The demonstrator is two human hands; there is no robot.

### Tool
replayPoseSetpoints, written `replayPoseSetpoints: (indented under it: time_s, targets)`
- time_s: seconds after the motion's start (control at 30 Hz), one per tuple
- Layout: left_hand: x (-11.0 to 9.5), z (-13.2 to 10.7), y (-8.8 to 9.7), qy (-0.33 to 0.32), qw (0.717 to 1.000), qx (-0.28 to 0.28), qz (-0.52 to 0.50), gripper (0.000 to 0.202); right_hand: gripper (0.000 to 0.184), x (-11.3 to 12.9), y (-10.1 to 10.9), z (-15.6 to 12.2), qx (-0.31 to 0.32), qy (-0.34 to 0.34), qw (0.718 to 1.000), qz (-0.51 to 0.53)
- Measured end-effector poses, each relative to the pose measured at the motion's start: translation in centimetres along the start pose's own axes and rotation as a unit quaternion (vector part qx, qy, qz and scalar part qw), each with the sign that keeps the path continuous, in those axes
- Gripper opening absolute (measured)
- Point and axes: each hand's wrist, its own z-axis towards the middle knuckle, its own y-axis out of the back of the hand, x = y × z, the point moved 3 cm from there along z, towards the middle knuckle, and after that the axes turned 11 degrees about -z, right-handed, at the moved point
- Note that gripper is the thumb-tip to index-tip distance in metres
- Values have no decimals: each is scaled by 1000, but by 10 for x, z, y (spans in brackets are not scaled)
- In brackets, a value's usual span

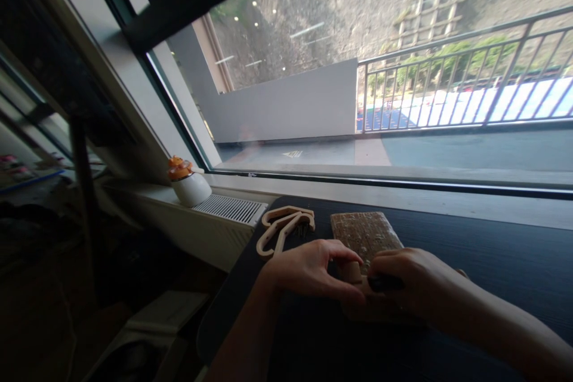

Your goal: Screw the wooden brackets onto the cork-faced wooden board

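Left hand [316,271] pinching wooden piece [351,273] — right hand [412,274] curled tight round black handle [385,282].

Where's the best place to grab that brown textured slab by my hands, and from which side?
Probably best by the two straight side edges near the far end of the brown slab, coming from the far side: that flat end lies uncovered, while the left hand and right hand crowd its nearer part.

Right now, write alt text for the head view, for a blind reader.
A person's left hand holds a small wooden piece while the right hand grips a dark object beside it. Both are above a dark table by a window, with a textured brown board and curved wooden pieces nearby.
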Motion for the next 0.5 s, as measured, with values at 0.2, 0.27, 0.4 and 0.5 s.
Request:
replayPoseSetpoints:
  time_s: [0.2,0.27,0.4,0.5]
  targets:
    - [12,9,-8,13,1000,-10,16,19,8,5,3,1,-11,16,1000,-1]
    - [14,11,-9,12,1000,-10,7,12,8,5,3,1,-18,18,1000,1]
    - [12,11,-10,14,1000,-5,-4,10,6,3,3,-1,-24,23,999,0]
    - [12,10,-9,24,1000,-15,1,11,5,1,2,-2,-24,19,999,-15]
